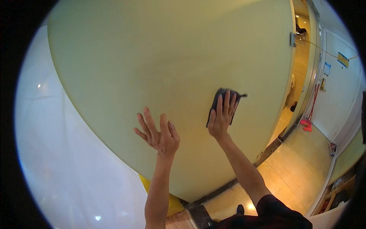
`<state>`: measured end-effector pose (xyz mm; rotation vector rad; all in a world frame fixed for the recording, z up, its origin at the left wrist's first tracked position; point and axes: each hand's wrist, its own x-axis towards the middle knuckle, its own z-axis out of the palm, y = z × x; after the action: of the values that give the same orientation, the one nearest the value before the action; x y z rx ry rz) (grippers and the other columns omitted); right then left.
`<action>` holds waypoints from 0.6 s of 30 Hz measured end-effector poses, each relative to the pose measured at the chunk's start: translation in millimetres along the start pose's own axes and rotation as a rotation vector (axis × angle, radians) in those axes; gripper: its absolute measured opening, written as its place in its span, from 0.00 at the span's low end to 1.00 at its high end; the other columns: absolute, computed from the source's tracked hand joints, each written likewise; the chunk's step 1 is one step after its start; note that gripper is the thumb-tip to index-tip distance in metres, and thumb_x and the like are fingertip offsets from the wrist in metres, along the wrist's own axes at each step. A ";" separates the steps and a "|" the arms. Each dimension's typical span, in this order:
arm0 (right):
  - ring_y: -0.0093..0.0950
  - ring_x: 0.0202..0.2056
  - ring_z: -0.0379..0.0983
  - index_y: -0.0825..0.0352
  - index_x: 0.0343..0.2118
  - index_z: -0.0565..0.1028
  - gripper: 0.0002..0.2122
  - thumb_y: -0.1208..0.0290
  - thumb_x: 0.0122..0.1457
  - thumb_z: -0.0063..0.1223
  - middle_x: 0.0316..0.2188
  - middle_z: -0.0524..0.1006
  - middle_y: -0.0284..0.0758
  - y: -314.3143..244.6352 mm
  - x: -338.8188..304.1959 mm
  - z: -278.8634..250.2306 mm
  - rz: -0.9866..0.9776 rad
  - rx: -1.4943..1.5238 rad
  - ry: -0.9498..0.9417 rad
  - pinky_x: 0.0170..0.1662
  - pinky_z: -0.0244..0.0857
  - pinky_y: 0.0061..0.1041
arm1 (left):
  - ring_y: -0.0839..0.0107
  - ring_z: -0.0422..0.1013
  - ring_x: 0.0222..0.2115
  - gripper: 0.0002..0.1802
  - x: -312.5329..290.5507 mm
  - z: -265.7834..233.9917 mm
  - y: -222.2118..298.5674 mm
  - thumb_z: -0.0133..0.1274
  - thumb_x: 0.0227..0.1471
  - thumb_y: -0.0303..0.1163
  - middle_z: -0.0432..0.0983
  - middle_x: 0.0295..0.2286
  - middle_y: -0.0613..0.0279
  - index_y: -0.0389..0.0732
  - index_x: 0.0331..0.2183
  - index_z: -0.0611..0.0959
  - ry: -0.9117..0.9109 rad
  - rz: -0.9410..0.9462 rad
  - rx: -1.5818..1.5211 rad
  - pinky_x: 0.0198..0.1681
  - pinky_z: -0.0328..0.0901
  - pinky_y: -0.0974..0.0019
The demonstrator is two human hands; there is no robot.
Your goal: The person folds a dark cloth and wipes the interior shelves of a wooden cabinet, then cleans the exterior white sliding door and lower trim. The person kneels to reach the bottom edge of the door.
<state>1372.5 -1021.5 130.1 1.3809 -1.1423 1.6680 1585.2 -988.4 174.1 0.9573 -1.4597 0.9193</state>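
A large pale-green frosted panel (114,68) stands in front of me and takes up most of the view. My right hand (222,116) presses a dark grey folded cloth (218,100) against it, fingers laid long over the fabric. One corner of the cloth sticks out to the right, past the fingertips. Left of it, my left hand (162,137) has its fingers spread and holds nothing. Its palm faces the panel; whether it touches the surface I cannot tell.
Along the panel's right edge is a metal fitting (292,39), beside a narrow opening. White wall (76,152) lies left. Farther right are a white door (335,84), a red-handled broom (306,123) and shelves (335,200). A dark shoe (239,209) shows on the tiled floor (291,168).
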 end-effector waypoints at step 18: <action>0.40 0.66 0.55 0.52 0.54 0.76 0.23 0.66 0.52 0.59 0.65 0.65 0.26 -143.0 127.1 23.1 -0.469 0.334 -0.162 0.70 0.37 0.51 | 0.44 0.50 0.67 0.18 -0.7 3.7 4.2 0.38 0.68 0.36 0.59 0.64 0.44 0.38 0.52 0.73 0.028 -0.061 0.009 0.69 0.33 0.43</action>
<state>1483.9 -991.7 284.5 1.8522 -0.5662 1.4602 1580.0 -990.2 173.0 0.9865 -1.3964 0.8927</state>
